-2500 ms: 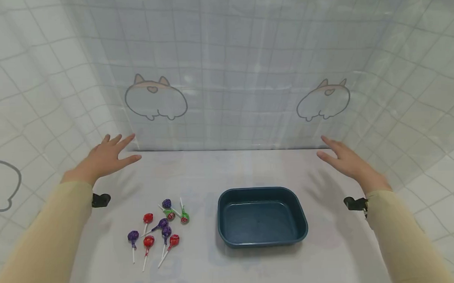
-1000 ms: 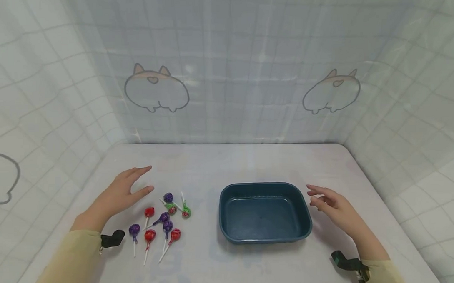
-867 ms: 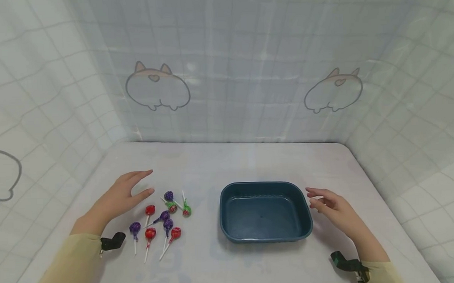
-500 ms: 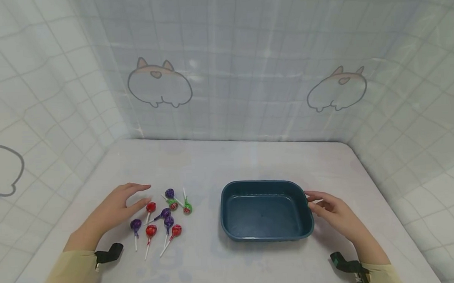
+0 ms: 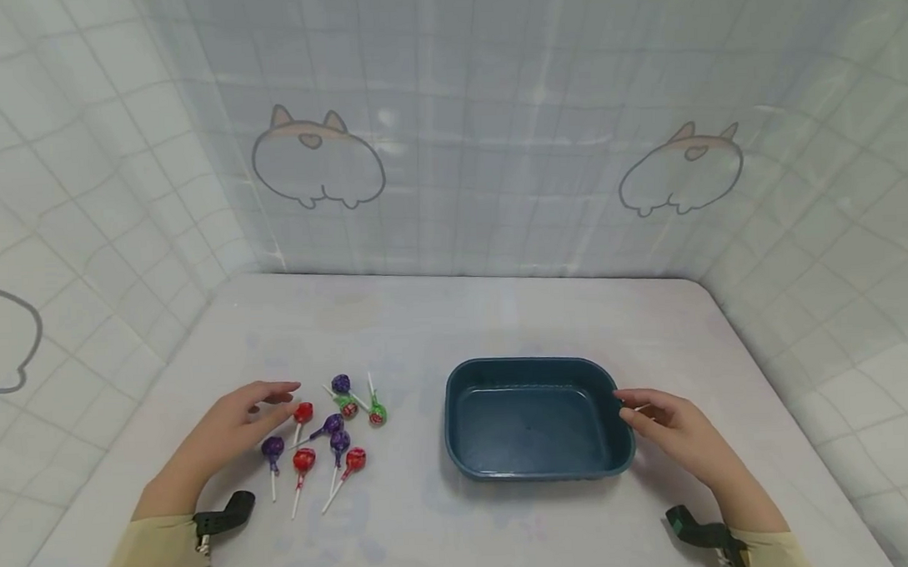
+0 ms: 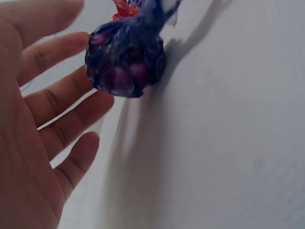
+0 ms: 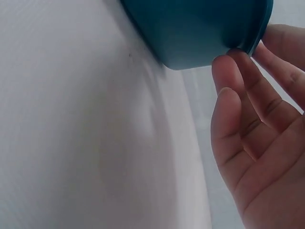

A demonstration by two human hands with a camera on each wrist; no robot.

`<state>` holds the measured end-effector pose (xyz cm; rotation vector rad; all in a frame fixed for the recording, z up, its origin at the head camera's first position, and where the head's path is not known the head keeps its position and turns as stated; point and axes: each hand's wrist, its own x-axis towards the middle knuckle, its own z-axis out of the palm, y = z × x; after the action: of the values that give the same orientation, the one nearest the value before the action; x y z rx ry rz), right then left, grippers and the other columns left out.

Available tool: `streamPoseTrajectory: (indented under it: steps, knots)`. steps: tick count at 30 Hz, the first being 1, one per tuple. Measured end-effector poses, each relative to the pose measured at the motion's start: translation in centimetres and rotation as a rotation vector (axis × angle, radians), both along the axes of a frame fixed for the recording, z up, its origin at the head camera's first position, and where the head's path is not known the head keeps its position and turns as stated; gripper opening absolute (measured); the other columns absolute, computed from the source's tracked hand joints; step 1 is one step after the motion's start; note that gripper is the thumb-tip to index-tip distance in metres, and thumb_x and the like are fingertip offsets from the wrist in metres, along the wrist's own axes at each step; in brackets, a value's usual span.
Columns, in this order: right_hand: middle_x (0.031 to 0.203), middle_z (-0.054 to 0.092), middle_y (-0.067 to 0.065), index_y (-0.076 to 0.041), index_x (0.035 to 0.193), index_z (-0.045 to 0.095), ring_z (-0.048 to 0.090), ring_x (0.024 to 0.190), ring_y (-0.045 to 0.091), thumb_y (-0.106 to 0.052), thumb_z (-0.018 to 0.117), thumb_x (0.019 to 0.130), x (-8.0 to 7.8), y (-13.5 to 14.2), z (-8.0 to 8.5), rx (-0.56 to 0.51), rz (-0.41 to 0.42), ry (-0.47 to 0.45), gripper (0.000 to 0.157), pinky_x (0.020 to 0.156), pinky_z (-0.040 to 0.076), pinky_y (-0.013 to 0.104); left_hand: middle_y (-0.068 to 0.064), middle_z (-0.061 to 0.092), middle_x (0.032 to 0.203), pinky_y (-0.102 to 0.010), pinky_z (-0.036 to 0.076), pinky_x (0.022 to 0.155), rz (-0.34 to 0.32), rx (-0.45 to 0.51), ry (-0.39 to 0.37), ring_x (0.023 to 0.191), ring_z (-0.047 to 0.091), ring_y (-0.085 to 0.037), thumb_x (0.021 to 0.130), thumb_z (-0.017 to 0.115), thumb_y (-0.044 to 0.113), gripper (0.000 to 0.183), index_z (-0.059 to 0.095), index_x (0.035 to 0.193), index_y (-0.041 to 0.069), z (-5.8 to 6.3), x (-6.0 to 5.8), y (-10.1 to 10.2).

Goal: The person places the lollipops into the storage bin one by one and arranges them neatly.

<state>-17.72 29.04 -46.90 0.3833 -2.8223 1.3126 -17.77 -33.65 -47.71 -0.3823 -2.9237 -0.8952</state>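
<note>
Over the left group of lollipops, my left hand (image 5: 237,420) hovers with fingers loosely bent; its thumb and fingertips are right by a red lollipop (image 5: 303,412). In the left wrist view a purple lollipop (image 6: 124,62) looms large in front of the fingers, and nothing is held. A dark teal plastic box (image 5: 537,431), bare inside, stands right of the middle. My right hand (image 5: 672,426) holds its right rim, with thumb and fingertips at the edge. The right wrist view shows several curled fingers (image 7: 228,114) beneath the rim of the box.
More lollipops lie close by: purple (image 5: 273,447), red (image 5: 304,461) and green (image 5: 378,414), with white sticks pointing various ways. The white table (image 5: 402,527) is bounded by a tiled-pattern curtain (image 5: 487,149) at the back and both sides.
Both hands have come down from the far sides. The left has lowered toward the red lollipop, its fingers bending more. The right has reached the rim of the box and taken hold.
</note>
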Motion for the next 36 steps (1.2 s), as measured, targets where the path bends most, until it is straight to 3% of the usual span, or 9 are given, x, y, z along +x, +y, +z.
streamPoseTrajectory:
  steps: [8,15,22,28,33,36]
  knots:
    - [0.098,0.067,0.002,-0.012,0.134,0.061,0.067,0.084,0.016,-0.033,0.067,0.096,0.3,0.3,0.2,-0.054,-0.016,-0.011,0.044,0.071,0.056,0.029,-0.003,0.068,0.114,-0.057,0.047,0.091,-0.005,0.01,-0.029,0.107,0.061,-0.028,0.096,0.064,0.045,0.049,0.063,0.131,0.011,-0.1,-0.6,0.4]
    - [0.099,0.067,0.004,-0.011,0.137,0.06,0.067,0.085,0.016,-0.033,0.066,0.096,0.4,0.5,0.3,-0.083,-0.016,-0.032,0.047,0.072,0.056,0.029,-0.002,0.068,0.111,-0.059,0.042,0.096,-0.009,-0.012,-0.056,0.111,0.059,-0.031,0.092,0.068,0.048,0.051,0.067,0.125,0.01,0.2,-0.9,0.9]
    - [0.098,0.066,0.006,-0.01,0.137,0.059,0.067,0.084,0.017,-0.032,0.066,0.096,0.4,0.4,0.0,-0.1,-0.02,-0.041,0.047,0.074,0.057,0.029,0.0,0.067,0.109,-0.056,0.047,0.091,-0.048,-0.101,-0.035,0.107,0.061,-0.03,0.089,0.069,0.052,0.048,0.073,0.117,0.014,-0.1,-1.3,1.0]
    - [0.098,0.066,0.005,-0.011,0.138,0.059,0.067,0.082,0.018,-0.033,0.066,0.097,0.3,0.4,0.0,-0.1,-0.015,-0.036,0.047,0.072,0.056,0.029,0.0,0.068,0.112,-0.057,0.045,0.094,-0.042,-0.086,-0.05,0.111,0.06,-0.031,0.089,0.067,0.055,0.048,0.073,0.117,0.017,-0.4,-1.5,0.7]
    - [0.098,0.067,0.003,-0.012,0.138,0.059,0.067,0.081,0.018,-0.032,0.066,0.097,0.1,0.1,-0.1,-0.114,-0.006,-0.033,0.046,0.072,0.056,0.029,-0.007,0.066,0.121,-0.061,0.045,0.092,-0.01,-0.072,-0.11,0.117,0.056,-0.038,0.089,0.065,0.058,0.053,0.07,0.123,0.016,0.3,-1.0,0.8]
    - [0.097,0.067,0.003,-0.013,0.138,0.059,0.066,0.08,0.019,-0.031,0.066,0.096,0.0,-0.1,-0.2,-0.128,0.005,-0.041,0.046,0.071,0.056,0.029,-0.003,0.068,0.12,-0.058,0.048,0.089,-0.009,-0.08,-0.096,0.114,0.058,-0.034,0.092,0.063,0.056,0.052,0.069,0.125,0.017,1.1,-0.7,1.0]
